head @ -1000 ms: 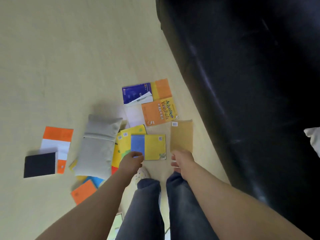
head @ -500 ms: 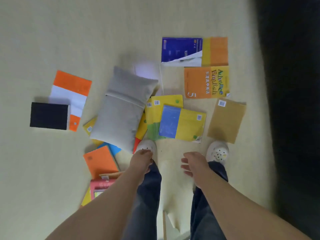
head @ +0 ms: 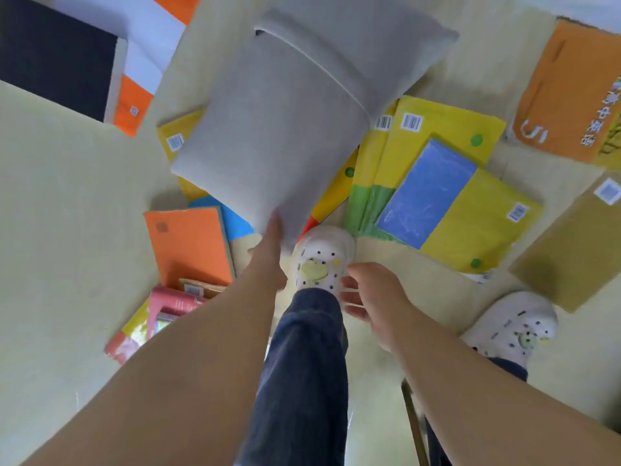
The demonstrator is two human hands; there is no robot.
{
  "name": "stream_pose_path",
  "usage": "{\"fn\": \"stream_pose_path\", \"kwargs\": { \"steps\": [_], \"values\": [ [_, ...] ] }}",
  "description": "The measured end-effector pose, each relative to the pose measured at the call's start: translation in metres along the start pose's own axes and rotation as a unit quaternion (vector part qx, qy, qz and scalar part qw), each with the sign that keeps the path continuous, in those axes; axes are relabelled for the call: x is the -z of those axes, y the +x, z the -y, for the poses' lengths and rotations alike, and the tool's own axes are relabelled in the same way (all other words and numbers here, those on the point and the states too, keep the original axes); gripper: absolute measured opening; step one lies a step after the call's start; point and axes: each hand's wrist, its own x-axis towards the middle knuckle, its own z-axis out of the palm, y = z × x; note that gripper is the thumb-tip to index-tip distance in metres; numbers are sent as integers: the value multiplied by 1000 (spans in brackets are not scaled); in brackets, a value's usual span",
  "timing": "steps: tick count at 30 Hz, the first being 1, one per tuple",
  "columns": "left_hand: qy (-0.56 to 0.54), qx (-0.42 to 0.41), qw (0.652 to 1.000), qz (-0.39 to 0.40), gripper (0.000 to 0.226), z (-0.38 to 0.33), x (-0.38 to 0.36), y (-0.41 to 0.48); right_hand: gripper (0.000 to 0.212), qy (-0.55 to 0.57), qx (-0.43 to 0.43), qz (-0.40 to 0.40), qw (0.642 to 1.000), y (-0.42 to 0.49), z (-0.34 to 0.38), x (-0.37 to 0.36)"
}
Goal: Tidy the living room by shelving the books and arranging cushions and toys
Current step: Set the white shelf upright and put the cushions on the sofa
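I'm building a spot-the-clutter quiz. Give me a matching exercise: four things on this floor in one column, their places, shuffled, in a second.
1 grey cushion
2 black book
3 tan book
4 pink book

a top-left corner
b right edge, beside a white shoe
c lower left, by the left forearm
d centre, lying over yellow books

Pairs: 1-d, 2-a, 3-b, 4-c

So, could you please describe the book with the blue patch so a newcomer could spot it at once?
Start from the big grey cushion on the floor. To its right lies a fan of yellow books, just past the left white shoe. The book you want is on top: only its yellow cover carries a large blue rectangle.
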Motion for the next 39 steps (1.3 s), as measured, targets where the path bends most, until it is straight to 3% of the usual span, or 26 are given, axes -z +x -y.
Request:
{"fn": "stream_pose_path", "kwargs": {
  "steps": [5, 8, 12, 16, 23, 25, 28, 29, 31, 35, 39],
  "values": [
    [-95, -1, 993, 74, 55, -9, -6, 19, 23, -7, 0, -4, 1000, 23, 3, -13],
    [-169, -31, 982, 81, 44, -16, 2, 5, 28, -25, 4, -19, 1000, 11, 9, -8],
    [-145, -128, 981, 23, 37, -26, 13, -46, 30, -28, 19, -20, 999, -22, 24, -6],
    [-140, -250, 958, 6, 30, -48, 22, -132, 28, 26, 70, -19, 997, -75, 44, 1],
    [-71, -411, 907, 53, 6, -40, 18, -297, 16, 98, 184, -9, 978, -192, 57, 42],
    [-62, -418, 903, 80, 8, -31, 13, -335, 10, 70, 231, -12, 970, -222, 50, 58],
    [-33, -422, 898, 119, 3, -12, 1, -397, 23, 53, 278, -25, 959, -272, 34, 97],
    [-25, -425, 896, 123, 11, -7, -2, -406, 25, 60, 276, -28, 959, -279, 29, 105],
    [-7, -436, 890, 131, 24, 7, -14, -437, 19, 92, 263, -33, 960, -304, 20, 129],
    [40, -469, 866, 166, 22, 36, -59, -507, 13, 181, 251, -29, 951, -339, 3, 192],
    [110, -522, 822, 200, 29, 69, -129, -580, 5, 270, 280, -39, 920, -370, -14, 281]
  ]
}}
